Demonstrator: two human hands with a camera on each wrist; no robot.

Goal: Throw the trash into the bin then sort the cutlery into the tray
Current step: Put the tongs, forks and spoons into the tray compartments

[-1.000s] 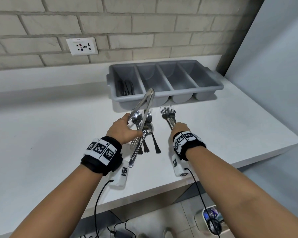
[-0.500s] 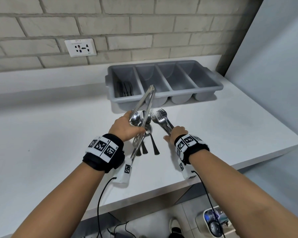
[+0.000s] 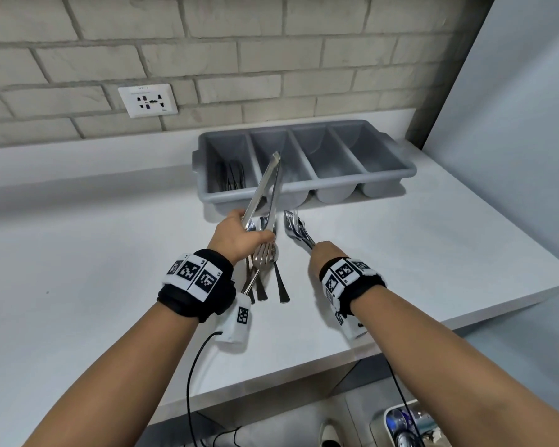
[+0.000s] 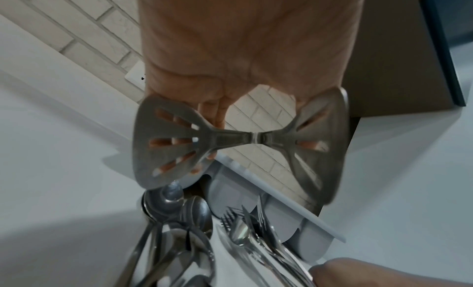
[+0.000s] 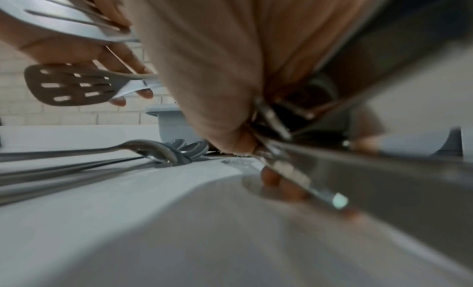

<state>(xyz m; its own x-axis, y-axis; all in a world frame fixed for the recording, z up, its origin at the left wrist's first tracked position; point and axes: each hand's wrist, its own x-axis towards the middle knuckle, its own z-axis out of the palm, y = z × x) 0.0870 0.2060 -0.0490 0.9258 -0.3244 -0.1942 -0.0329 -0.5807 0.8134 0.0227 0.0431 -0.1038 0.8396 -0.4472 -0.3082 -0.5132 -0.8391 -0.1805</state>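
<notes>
White worktop (image 3: 78,253), tray (image 3: 304,185) at rear edge. Left hand (image 3: 236,237) gripped tongs (image 3: 265,188), right hand (image 3: 325,253) clutched forks (image 3: 296,227), apparently bundled for compartment sorting; spoons (image 3: 265,285) lay between.

The white bench (image 3: 78,269) carries a grey four-compartment tray (image 3: 307,185) and, near it, loose spoons (image 3: 279,285).

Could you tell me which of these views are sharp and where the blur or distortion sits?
Head view: sharp, with wide-angle bending of the countertop edge and soft shadow under the cutlery tray. Left wrist view: the tongs are fairly clear, the forks streaked. Right wrist view: heavily blurred up close around the right hand; only the spoons read cleanly.
</notes>
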